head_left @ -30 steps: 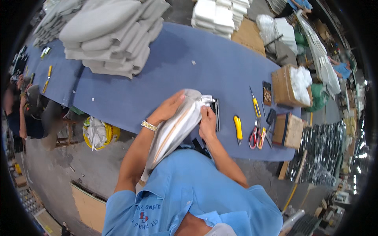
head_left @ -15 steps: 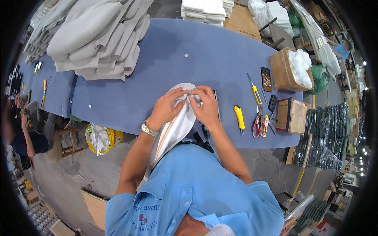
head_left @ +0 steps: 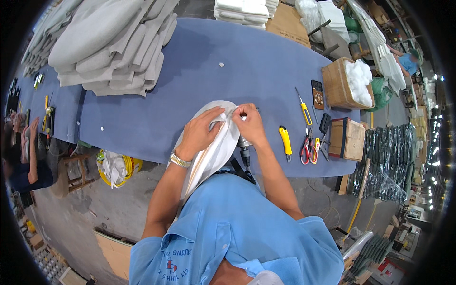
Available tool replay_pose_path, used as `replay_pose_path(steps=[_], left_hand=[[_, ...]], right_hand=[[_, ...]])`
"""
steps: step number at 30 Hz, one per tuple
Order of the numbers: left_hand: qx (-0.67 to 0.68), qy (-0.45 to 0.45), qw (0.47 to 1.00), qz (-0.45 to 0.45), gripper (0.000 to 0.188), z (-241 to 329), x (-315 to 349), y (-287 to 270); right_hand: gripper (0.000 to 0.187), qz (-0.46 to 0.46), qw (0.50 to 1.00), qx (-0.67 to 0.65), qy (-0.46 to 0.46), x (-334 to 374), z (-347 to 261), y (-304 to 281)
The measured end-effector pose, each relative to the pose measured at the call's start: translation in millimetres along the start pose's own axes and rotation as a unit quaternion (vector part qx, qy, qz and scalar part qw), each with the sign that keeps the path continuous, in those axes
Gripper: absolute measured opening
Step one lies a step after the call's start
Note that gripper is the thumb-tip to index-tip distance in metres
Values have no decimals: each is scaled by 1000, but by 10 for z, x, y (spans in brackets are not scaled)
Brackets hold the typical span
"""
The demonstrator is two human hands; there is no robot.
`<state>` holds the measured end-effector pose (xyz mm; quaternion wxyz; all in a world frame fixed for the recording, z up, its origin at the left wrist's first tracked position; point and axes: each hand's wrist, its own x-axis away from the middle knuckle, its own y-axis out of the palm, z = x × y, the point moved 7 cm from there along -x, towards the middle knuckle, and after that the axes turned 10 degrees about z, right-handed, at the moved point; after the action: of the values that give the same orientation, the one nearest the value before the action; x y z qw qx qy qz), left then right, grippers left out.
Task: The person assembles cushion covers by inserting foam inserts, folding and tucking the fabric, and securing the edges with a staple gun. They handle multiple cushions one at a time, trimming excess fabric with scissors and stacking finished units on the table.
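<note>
A light grey fabric cover point(head_left: 228, 138) with a tan zipper-like line along a white strip hangs over the table's near edge against my shirt. My left hand point(head_left: 199, 134), with a metal watch at the wrist, is closed on the cover's upper part, thumb and fingers pinching the cloth. Just beside it, my right hand point(head_left: 250, 126) pinches the cover's top corner between thumb and fingers. The fingertips of both hands are close together but apart. Partly hidden below my right hand lies a black and silver tool point(head_left: 245, 156).
A tall stack of grey covers point(head_left: 109, 52) stands at the far left of the blue table point(head_left: 199, 57). To the right lie a yellow cutter point(head_left: 285, 140), a yellow-handled screwdriver point(head_left: 305, 113), red-handled scissors point(head_left: 308, 151) and a carton of white stuffing point(head_left: 341, 85). Another person point(head_left: 28, 164) works at left.
My right hand has drawn slightly away from my left, its fingers now closed tighter. More of the cover's grey side shows. At left, the other person's hand has risen.
</note>
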<state>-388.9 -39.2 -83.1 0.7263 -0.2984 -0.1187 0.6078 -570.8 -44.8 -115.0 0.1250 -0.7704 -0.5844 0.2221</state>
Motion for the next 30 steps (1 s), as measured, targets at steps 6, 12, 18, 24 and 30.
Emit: replay_pose_path(steps=[6,12,18,24,30], left_hand=[[-25,44,998,-30,56,19,-11,32],[-36,103,991,-74,75,-23,-63,61],[-112,87,982,-128,88,157,-5,129],[-118,59,984,-117,89,13,29,167],[-83,57,988,-116,84,-44,-38,82]], right_hand=[[22,30,996,-22,80,115,216,60],[26,8,985,171,-28,89,-329,148],[16,56,974,187,-112,100,-536,65],[20,40,959,250,-130,26,-616,138],[38,14,983,179,46,39,-377,209]])
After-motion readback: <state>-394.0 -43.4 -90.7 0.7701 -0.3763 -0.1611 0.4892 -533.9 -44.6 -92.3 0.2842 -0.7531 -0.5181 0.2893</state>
